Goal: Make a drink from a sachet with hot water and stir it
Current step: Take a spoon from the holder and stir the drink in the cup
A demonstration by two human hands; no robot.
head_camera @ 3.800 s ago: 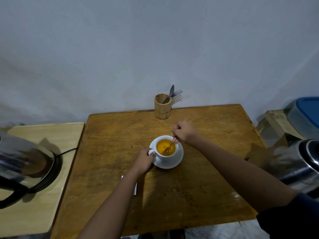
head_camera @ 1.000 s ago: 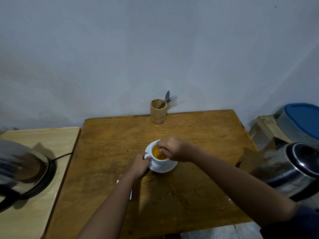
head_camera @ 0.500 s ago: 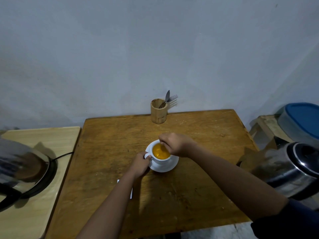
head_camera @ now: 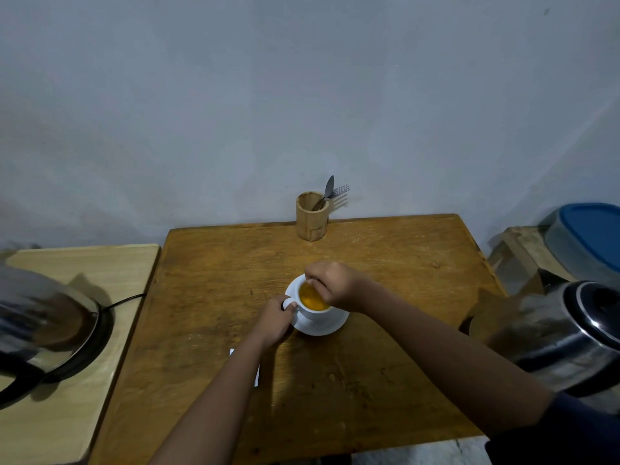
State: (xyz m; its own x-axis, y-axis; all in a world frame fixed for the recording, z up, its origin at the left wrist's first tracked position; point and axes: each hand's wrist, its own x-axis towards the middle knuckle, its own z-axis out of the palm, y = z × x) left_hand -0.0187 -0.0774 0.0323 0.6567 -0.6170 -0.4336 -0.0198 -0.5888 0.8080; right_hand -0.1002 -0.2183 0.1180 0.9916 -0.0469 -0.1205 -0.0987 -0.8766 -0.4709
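A white cup (head_camera: pixel 310 315) of orange drink (head_camera: pixel 312 298) stands on a white saucer (head_camera: pixel 330 325) in the middle of the brown wooden table (head_camera: pixel 385 380). My left hand (head_camera: pixel 275 318) pinches the cup's handle on its left side. My right hand (head_camera: pixel 333 285) hovers over the cup's right rim, fingers closed on a spoon that is almost wholly hidden under the hand. A white sachet (head_camera: pixel 256 374) lies on the table, mostly covered by my left forearm.
A bamboo holder (head_camera: pixel 311 220) with a spoon and fork stands at the table's far edge by the wall. A steel kettle (head_camera: pixel 47 327) sits on its base on the pale side table at left. Another steel kettle (head_camera: pixel 570 333) and a blue-lidded tub (head_camera: pixel 590 236) are at right.
My right hand has circled over the cup, from its far right rim to across the top and back right. My left hand has kept its hold on the handle.
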